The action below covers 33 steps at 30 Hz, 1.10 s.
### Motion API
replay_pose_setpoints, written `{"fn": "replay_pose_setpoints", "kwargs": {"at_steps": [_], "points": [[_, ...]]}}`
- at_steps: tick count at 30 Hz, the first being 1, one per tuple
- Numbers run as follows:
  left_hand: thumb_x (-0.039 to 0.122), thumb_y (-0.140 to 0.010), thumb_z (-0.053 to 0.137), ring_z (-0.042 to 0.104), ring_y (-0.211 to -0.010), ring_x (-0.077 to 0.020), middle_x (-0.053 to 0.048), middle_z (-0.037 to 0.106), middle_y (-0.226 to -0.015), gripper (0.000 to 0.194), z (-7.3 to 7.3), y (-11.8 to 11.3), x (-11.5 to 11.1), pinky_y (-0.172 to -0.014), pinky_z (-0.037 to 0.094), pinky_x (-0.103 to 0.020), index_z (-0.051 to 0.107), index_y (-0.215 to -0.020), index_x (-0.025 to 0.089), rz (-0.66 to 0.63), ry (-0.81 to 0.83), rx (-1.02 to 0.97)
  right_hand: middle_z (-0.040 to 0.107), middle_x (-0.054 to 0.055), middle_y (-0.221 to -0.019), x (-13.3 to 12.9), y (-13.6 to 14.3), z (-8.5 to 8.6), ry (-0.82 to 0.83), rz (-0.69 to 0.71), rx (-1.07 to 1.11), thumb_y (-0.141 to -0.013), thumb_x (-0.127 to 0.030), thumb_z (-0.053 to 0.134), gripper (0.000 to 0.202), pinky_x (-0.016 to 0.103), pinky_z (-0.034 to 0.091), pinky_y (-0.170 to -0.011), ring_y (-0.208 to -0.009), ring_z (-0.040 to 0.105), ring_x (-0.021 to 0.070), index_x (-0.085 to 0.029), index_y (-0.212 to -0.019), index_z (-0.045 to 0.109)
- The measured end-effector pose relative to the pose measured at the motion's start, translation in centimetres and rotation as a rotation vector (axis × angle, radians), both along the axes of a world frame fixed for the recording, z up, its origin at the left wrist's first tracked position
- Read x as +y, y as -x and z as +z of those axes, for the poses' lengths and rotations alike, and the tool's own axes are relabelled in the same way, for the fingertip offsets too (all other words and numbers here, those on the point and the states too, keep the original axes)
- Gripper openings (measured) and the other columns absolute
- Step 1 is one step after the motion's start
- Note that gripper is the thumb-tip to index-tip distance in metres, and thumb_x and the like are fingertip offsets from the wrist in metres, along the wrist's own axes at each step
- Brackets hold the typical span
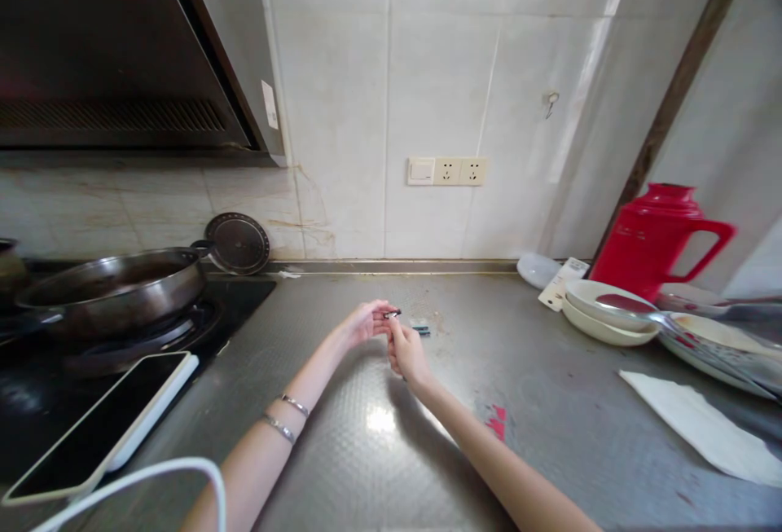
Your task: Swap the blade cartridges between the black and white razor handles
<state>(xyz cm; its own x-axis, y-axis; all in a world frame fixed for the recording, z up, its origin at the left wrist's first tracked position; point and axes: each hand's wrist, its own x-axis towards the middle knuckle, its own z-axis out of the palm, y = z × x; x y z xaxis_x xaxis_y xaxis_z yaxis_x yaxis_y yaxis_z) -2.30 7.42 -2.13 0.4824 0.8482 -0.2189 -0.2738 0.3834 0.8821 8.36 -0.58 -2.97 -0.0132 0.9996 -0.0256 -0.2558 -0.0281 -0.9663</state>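
The right hand [408, 354] is pinching a small dark object [392, 314]; whether the left hand [366, 323], cupping beside it, is gripping too cannot be told.

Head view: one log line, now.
dark item: held between left hand, right hand | teal piece: on counter by right hand

Pale tiled wall [342, 92], metal counter [342, 467]

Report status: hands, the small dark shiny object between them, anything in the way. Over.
Right hand pinching small dark shiny object. Left hand close against it, grip unclear. Small dark-teal object beside right hand, on grey metal counter. Nothing visibly blocking.
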Motion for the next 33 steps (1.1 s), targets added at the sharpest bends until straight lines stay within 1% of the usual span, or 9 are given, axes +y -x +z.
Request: {"fn": "replay_pose_setpoints", "kwargs": {"at_steps": [2,4,9,13,18,24,29,31,33], "points": [[0.023,-0.083,0.053,0.063,-0.058,-0.0127,-0.008,0.068,-0.071,0.02,0.8,0.9,-0.1,-0.058,0.049,-0.022,0.065,-0.084,0.007,-0.062,-0.118,0.038,0.027,-0.01,-0.036,0.0,-0.1,-0.2,-0.096,-0.023,-0.044,-0.071,-0.063,0.05,0.046,0.018,0.013,-0.03,-0.028,0.02,0.0031,-0.021,-0.057,0.038],[0.023,-0.08,0.059,0.063,-0.059,-0.012,-0.008,0.069,-0.072,0.018,1.5,1.7,-0.3,-0.06,0.048,-0.022,0.066,-0.087,0.007,-0.121,-0.194,0.055,0.028,-0.01,-0.037,0.1,-0.1,-0.4,-0.169,-0.052,-0.078,-0.071,-0.064,0.05,0.047,0.019,0.014,-0.032,-0.03,0.022,0.0038,-0.021,-0.056,0.038],[0.024,-0.068,0.073,0.061,-0.058,-0.0091,-0.007,0.069,-0.07,0.024,2.6,2.2,-0.4,-0.059,0.047,-0.021,0.068,-0.083,0.006,-0.189,-0.246,0.05,0.029,-0.008,-0.039,0.2,-0.3,-0.8,-0.288,-0.104,-0.129,-0.074,-0.065,0.044,0.049,0.019,0.017,-0.034,-0.034,0.025,0.0049,-0.02,-0.056,0.038],[0.026,-0.062,0.077,0.06,-0.057,-0.0079,-0.007,0.069,-0.069,0.027,3.4,2.0,-0.3,-0.061,0.047,-0.02,0.069,-0.079,0.006,-0.199,-0.262,0.071,0.027,-0.01,-0.04,0.1,-0.6,-0.7,-0.31,-0.125,-0.126,-0.077,-0.063,0.042,0.047,0.019,0.018,-0.033,-0.033,0.024,0.0045,-0.021,-0.058,0.037],[0.027,-0.063,0.077,0.06,-0.057,-0.0083,-0.008,0.07,-0.072,0.027,4.5,1.6,-0.5,-0.06,0.048,-0.021,0.07,-0.08,0.007,-0.203,-0.303,0.112,0.025,-0.011,-0.039,0.1,-1.1,-0.3,-0.319,-0.117,-0.072,-0.079,-0.062,0.041,0.044,0.018,0.017,-0.031,-0.031,0.022,0.0041,-0.021,-0.061,0.036],[0.027,-0.062,0.077,0.06,-0.057,-0.0091,-0.009,0.07,-0.071,0.028,5.4,1.3,-0.9,-0.06,0.048,-0.021,0.07,-0.079,0.006,-0.18,-0.337,0.165,0.024,-0.012,-0.04,-0.2,-1.2,0.1,-0.318,-0.099,0.002,-0.079,-0.06,0.044,0.044,0.017,0.016,-0.03,-0.03,0.02,0.003,-0.021,-0.061,0.036],[0.03,-0.062,0.076,0.062,-0.058,-0.0118,-0.01,0.07,-0.071,0.029,5.4,1.7,-0.4,-0.062,0.05,-0.025,0.07,-0.079,0.007,-0.106,-0.414,0.266,0.024,-0.012,-0.043,-0.7,-1.1,0.3,-0.33,-0.032,0.024,-0.079,-0.059,0.045,0.043,0.017,0.016,-0.032,-0.033,0.02,0.0026,-0.02,-0.061,0.037],[0.029,-0.062,0.074,0.062,-0.058,-0.013,-0.009,0.069,-0.068,0.027,4.9,2.1,0.2,-0.063,0.051,-0.027,0.07,-0.077,0.007,-0.055,-0.466,0.372,0.025,-0.011,-0.044,-0.9,-1.1,0.4,-0.335,-0.013,0.009,-0.08,-0.058,0.044,0.043,0.017,0.016,-0.032,-0.034,0.021,0.0028,-0.02,-0.062,0.039],[0.028,-0.064,0.069,0.061,-0.057,-0.0131,-0.008,0.068,-0.065,0.023,4.0,2.6,0.9,-0.061,0.051,-0.027,0.069,-0.075,0.008,-0.002,-0.523,0.51,0.027,-0.01,-0.044,-1.0,-1.2,0.5,-0.345,-0.006,-0.009,-0.081,-0.056,0.044,0.041,0.017,0.016,-0.033,-0.035,0.022,0.0032,-0.019,-0.063,0.042]]}}
